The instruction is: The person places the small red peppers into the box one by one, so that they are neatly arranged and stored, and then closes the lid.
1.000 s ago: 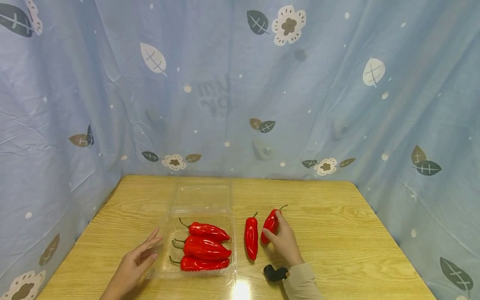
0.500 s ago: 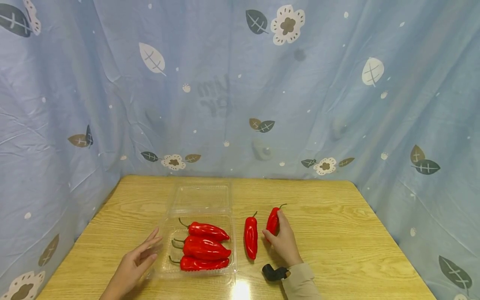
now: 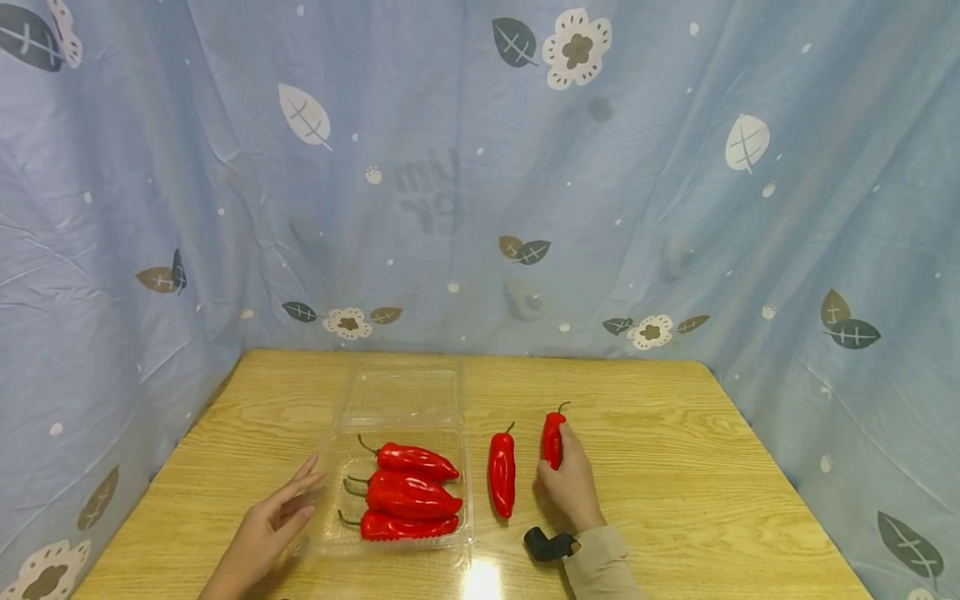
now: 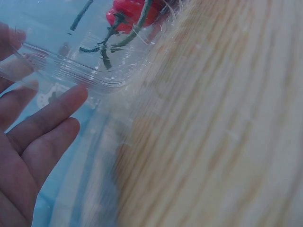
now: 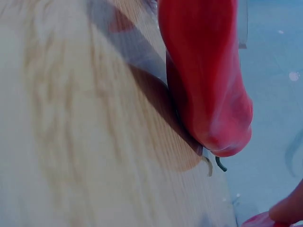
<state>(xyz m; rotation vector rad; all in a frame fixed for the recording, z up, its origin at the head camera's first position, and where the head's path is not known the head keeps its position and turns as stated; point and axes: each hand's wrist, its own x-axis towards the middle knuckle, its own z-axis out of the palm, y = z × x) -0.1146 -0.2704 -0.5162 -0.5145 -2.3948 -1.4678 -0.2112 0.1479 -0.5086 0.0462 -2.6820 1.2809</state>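
Observation:
In the head view my right hand [image 3: 573, 487] holds a red pepper [image 3: 552, 437] from its right side, thumb and fingers around it. Its green stem points toward the back. Just left of it another red pepper [image 3: 502, 475] lies on the table, large in the right wrist view. My left hand [image 3: 264, 529], fingers fairly straight, is at the left edge of a clear plastic clamshell box [image 3: 330, 500]. Some fingers show through the plastic in the left wrist view; whether they touch it I cannot tell. Several red peppers [image 3: 412, 497] lie in the box, stems to the left.
The box's clear lid [image 3: 405, 396] lies folded back toward the rear of the wooden table [image 3: 660, 450]. Behind the table hangs a blue patterned curtain [image 3: 450, 183]. A black device [image 3: 551, 546] sits at my right wrist.
My right hand has shifted slightly to the right and away with its pepper, which now lies straighter front to back. The left hand and the other peppers stay put.

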